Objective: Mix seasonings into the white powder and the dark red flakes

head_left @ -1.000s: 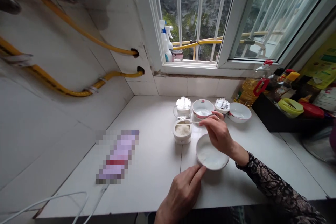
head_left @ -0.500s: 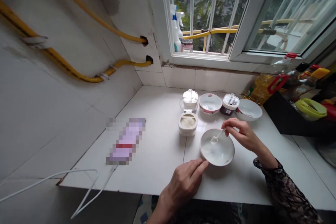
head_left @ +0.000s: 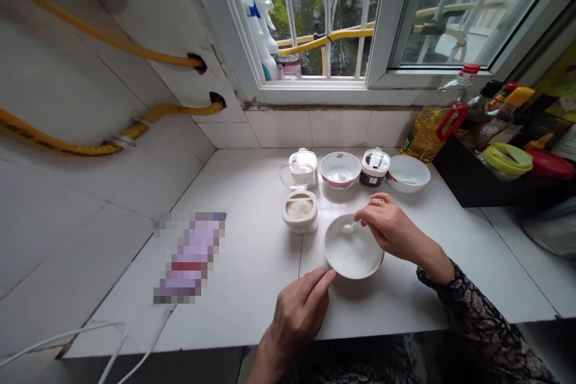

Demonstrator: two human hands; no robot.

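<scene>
A white bowl (head_left: 353,255) sits on the counter in front of me, with some whitish contents in its bottom. My right hand (head_left: 390,227) pinches a small white spoon (head_left: 348,227), whose head is inside the bowl near its far wall. The fingertips of my left hand (head_left: 302,306) hold the bowl's near left rim; the thumb is hidden. Just beyond the bowl to the left stands an open seasoning jar (head_left: 300,218) of pale grains, its clear lid (head_left: 294,176) flipped back.
Along the back are a white-lidded jar (head_left: 310,162), a bowl with a red pattern (head_left: 341,171), a dark-filled jar (head_left: 374,168) and another bowl (head_left: 408,174). An oil bottle (head_left: 427,126) and a black rack (head_left: 463,183) stand right. A blurred phone (head_left: 193,258) with a white cable lies left.
My right hand has lowered the spoon and moved it toward the bowl's far wall. The left hand stays at the rim. The whole view has shifted, so things appear farther left.
</scene>
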